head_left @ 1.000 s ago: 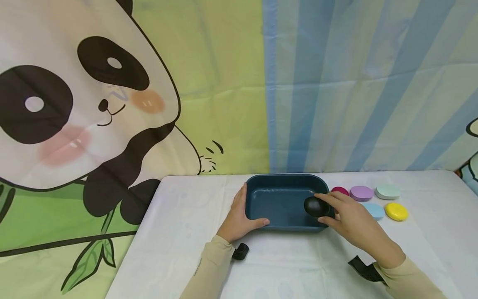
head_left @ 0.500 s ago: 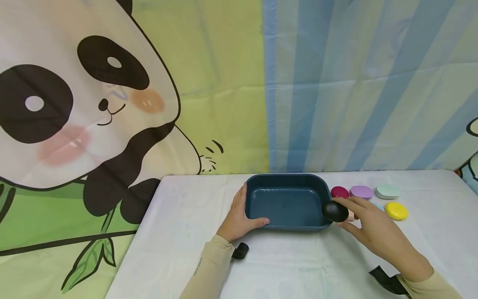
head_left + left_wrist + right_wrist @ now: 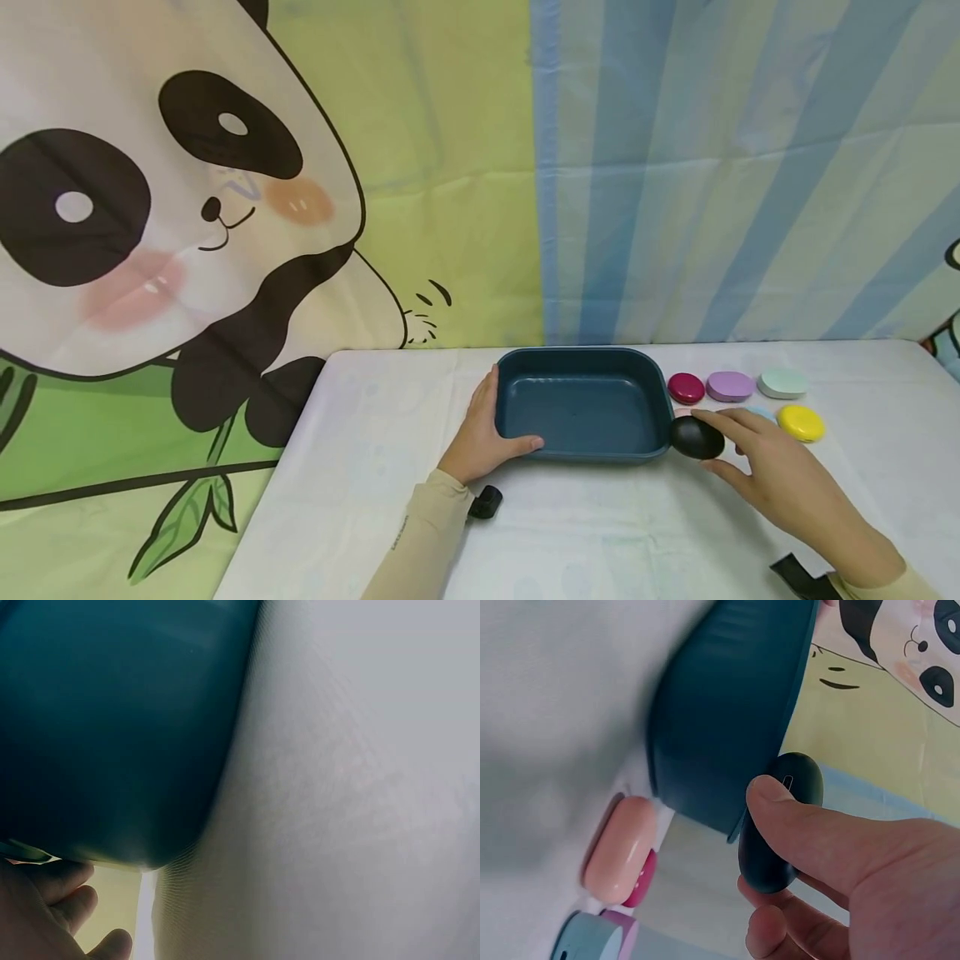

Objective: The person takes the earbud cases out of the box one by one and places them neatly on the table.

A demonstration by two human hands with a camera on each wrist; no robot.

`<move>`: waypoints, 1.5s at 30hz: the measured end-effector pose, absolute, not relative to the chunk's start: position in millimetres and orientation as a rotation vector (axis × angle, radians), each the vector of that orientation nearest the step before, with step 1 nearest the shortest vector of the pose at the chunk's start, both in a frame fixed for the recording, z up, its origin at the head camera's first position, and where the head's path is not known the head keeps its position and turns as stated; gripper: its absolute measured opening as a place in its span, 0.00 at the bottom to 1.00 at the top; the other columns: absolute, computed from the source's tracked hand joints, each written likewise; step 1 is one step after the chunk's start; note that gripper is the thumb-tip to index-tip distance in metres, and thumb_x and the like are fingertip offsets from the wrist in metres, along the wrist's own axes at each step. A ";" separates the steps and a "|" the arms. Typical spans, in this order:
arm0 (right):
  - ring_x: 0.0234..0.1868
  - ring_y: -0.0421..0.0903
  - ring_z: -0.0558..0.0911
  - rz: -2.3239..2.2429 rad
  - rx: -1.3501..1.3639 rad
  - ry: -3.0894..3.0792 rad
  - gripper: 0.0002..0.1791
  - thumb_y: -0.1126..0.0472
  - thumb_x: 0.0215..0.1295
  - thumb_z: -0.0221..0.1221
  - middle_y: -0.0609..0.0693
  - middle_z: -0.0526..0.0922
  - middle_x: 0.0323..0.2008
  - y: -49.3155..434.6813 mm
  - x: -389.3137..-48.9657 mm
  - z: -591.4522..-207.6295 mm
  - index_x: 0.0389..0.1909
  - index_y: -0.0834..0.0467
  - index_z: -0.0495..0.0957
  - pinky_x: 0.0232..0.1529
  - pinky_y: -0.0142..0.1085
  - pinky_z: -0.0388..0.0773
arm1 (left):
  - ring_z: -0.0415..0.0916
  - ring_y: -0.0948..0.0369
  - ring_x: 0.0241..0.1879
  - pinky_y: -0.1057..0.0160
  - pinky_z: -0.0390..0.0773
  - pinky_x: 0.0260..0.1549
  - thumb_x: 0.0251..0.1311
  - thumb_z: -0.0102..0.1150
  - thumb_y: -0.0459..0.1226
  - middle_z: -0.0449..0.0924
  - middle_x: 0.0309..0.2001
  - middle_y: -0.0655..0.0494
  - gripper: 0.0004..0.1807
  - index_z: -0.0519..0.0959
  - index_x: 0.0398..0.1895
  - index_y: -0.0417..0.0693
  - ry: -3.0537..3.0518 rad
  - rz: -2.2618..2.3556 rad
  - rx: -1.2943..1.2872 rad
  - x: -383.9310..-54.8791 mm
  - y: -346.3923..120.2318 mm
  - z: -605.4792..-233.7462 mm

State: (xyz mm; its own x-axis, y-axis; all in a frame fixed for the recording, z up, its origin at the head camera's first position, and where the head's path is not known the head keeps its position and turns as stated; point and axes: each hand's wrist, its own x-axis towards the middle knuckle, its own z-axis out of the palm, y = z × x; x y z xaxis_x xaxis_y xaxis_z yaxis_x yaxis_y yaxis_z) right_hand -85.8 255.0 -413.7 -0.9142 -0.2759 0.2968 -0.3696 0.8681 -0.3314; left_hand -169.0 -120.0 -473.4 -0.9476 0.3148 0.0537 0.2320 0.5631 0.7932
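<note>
A dark blue rectangular tray [image 3: 585, 457] stands on the white table. My left hand [image 3: 480, 442] holds its near left corner, fingers along the left wall and thumb at the front rim. In the left wrist view, fingertips [image 3: 67, 881] show beside the tray wall [image 3: 127, 735]. My right hand [image 3: 802, 483] pinches a black, smooth, pebble-shaped case [image 3: 697, 437] between thumb and fingers, just outside the tray's right end. The right wrist view shows the thumb lying across the black case [image 3: 804, 776], which overlaps the tray wall [image 3: 720, 712] there.
Right of the tray lie several similar rounded pieces: crimson [image 3: 686, 388], purple [image 3: 731, 386], mint [image 3: 782, 383] and yellow [image 3: 801, 423]. Pink [image 3: 621, 851] and light blue [image 3: 591, 937] ones are mostly hidden by my right hand in the head view. A printed panda curtain [image 3: 450, 167] hangs behind.
My right hand has carried the black case from over the tray's right side to outside its right end, uncovering the crimson piece. The left hand and tray have stayed put.
</note>
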 end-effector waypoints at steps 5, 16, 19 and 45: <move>0.35 0.51 0.82 0.557 0.437 -2.880 0.37 0.59 0.45 0.80 0.61 0.82 0.48 261.7 -81.6 -418.3 0.59 0.60 0.79 0.31 0.48 0.83 | 0.37 0.58 0.79 0.42 0.55 0.71 0.46 0.75 0.63 0.36 0.81 0.60 0.71 0.36 0.83 0.51 2.691 1.346 0.478 -168.9 -118.9 -474.0; 0.51 0.68 0.80 0.516 0.417 -3.039 0.35 0.57 0.50 0.77 0.72 0.76 0.56 271.1 -80.5 -433.8 0.60 0.63 0.79 0.40 0.57 0.82 | 0.37 0.57 0.79 0.42 0.55 0.71 0.46 0.74 0.63 0.37 0.81 0.59 0.71 0.36 0.83 0.52 2.695 1.343 0.478 -168.7 -118.0 -473.8; 0.51 0.67 0.80 0.504 0.418 -3.047 0.35 0.56 0.50 0.77 0.72 0.77 0.56 273.7 -80.6 -438.4 0.60 0.63 0.79 0.41 0.58 0.82 | 0.37 0.58 0.79 0.42 0.54 0.71 0.46 0.74 0.64 0.37 0.81 0.60 0.71 0.36 0.83 0.54 2.698 1.337 0.473 -168.3 -118.4 -473.9; 0.50 0.66 0.80 0.478 0.425 -3.106 0.37 0.55 0.47 0.78 0.69 0.78 0.55 273.4 -82.6 -454.4 0.59 0.63 0.79 0.42 0.60 0.81 | 0.37 0.57 0.79 0.42 0.53 0.72 0.47 0.75 0.62 0.36 0.81 0.60 0.71 0.36 0.82 0.50 2.693 1.361 0.495 -166.3 -120.3 -474.8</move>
State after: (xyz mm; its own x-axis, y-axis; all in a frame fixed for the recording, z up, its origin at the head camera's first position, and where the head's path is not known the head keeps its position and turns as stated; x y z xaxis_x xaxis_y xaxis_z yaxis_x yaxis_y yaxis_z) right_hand -82.6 273.4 -454.4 -0.9636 -0.2673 0.0111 -0.2582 0.9187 -0.2990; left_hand -166.3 -120.3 -474.8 -0.9442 0.3219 0.0696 0.2470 0.5522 0.7963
